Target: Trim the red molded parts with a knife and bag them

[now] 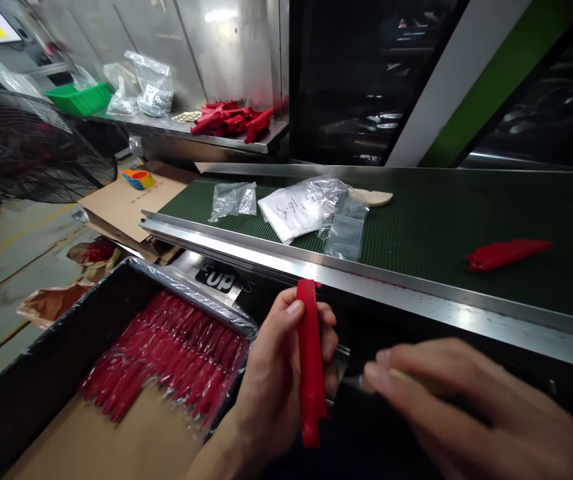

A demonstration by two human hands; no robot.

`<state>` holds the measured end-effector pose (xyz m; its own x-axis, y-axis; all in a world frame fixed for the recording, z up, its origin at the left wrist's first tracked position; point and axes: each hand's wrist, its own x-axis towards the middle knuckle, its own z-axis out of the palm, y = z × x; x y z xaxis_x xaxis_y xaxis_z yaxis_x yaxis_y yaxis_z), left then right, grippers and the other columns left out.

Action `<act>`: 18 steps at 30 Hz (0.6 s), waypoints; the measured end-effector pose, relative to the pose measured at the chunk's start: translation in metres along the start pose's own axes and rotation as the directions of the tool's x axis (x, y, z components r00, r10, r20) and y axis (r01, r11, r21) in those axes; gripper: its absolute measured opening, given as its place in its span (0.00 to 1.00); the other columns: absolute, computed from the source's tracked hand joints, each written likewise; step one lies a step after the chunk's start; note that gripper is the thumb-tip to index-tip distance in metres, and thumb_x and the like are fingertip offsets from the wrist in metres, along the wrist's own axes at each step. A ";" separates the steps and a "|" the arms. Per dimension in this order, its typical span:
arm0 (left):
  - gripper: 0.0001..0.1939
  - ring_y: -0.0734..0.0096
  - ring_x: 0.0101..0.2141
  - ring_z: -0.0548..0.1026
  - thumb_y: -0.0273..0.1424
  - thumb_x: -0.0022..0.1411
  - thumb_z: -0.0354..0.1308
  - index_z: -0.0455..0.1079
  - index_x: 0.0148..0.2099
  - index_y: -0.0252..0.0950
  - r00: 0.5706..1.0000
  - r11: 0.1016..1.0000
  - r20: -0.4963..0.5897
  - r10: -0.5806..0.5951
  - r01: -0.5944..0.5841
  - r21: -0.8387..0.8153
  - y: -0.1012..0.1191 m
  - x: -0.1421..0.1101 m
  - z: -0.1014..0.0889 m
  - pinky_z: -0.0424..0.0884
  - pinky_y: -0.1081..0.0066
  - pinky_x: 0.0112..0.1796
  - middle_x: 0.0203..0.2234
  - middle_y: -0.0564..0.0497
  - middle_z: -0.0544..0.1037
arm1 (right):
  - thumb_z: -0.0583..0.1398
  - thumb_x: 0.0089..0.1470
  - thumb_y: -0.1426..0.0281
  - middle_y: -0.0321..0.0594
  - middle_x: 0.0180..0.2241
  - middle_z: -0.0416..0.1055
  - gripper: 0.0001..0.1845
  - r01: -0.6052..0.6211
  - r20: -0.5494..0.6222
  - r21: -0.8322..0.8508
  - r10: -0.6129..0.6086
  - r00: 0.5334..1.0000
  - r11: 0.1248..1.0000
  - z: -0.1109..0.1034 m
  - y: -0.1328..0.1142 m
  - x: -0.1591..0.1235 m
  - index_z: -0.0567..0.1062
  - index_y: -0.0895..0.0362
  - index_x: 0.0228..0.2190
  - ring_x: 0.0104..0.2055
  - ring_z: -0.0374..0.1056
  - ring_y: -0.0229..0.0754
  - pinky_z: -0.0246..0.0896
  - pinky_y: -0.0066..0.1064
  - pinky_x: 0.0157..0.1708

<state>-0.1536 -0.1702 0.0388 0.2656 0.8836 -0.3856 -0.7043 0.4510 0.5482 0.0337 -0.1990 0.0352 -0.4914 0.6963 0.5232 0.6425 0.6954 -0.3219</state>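
Upright in my left hand [276, 353] is a long red plastic part [309, 360], shaped like a handle shell, with the thumb on its face and the fingers wrapped behind. My right hand [446, 393], smeared by motion, is pinched just to the right of it. From its fingertips a thin pointed blade [352, 382] sticks out toward the red part; a gap shows between them. The rest of that tool is hidden in the hand. A similar red part [509, 255] lies on the green conveyor belt [426, 233] beyond my hands.
On the left, a dark bin [41, 347] holds rows of bagged red parts [166, 353]. Plastic bags [301, 207] lie on the belt behind its metal rail [366, 283]. A shelf carries a red pile [231, 119] and a green tray [79, 99]. A fan [31, 147] stands far left.
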 end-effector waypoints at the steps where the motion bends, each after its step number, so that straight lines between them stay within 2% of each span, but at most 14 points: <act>1: 0.06 0.80 0.25 0.65 0.33 0.65 0.55 0.64 0.41 0.37 1.000 0.999 0.015 0.004 -0.005 0.032 -0.003 -0.003 0.000 0.66 0.82 0.20 0.34 0.53 0.69 | 0.56 0.59 0.79 0.40 0.44 0.73 0.24 -0.012 -0.013 -0.018 0.012 1.000 1.000 -0.001 0.005 0.003 0.71 0.48 0.54 0.44 0.70 0.43 0.65 0.34 0.38; 5: 0.12 0.84 0.21 0.64 0.31 0.57 0.65 0.65 0.40 0.38 0.996 0.986 0.084 0.018 -0.031 0.162 -0.013 -0.013 -0.004 0.62 0.84 0.18 0.33 0.56 0.69 | 0.55 0.57 0.82 0.43 0.46 0.71 0.26 -0.014 -0.039 -0.083 0.011 0.999 0.996 -0.003 0.017 0.017 0.71 0.52 0.55 0.46 0.67 0.43 0.62 0.36 0.42; 10: 0.14 0.86 0.20 0.63 0.34 0.57 0.66 0.65 0.40 0.39 0.994 0.969 0.103 0.016 -0.041 0.242 -0.015 -0.017 -0.006 0.60 0.83 0.19 0.31 0.57 0.69 | 0.55 0.58 0.82 0.45 0.45 0.70 0.24 0.039 -0.026 -0.107 -0.042 0.999 0.994 -0.003 0.014 0.022 0.72 0.58 0.54 0.44 0.65 0.43 0.59 0.36 0.41; 18: 0.18 0.86 0.19 0.63 0.37 0.56 0.67 0.62 0.42 0.38 0.995 0.964 0.085 -0.045 0.020 0.265 -0.016 -0.018 -0.008 0.59 0.82 0.20 0.31 0.54 0.70 | 0.55 0.58 0.82 0.44 0.44 0.70 0.23 0.052 -0.035 -0.133 -0.057 0.998 0.990 -0.002 0.013 0.020 0.71 0.58 0.54 0.42 0.64 0.42 0.60 0.36 0.39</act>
<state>-0.1522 -0.1947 0.0313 0.3518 0.8701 -0.3451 -0.4990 0.4863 0.7173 0.0335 -0.1765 0.0431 -0.5064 0.6487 0.5681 0.6887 0.7007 -0.1862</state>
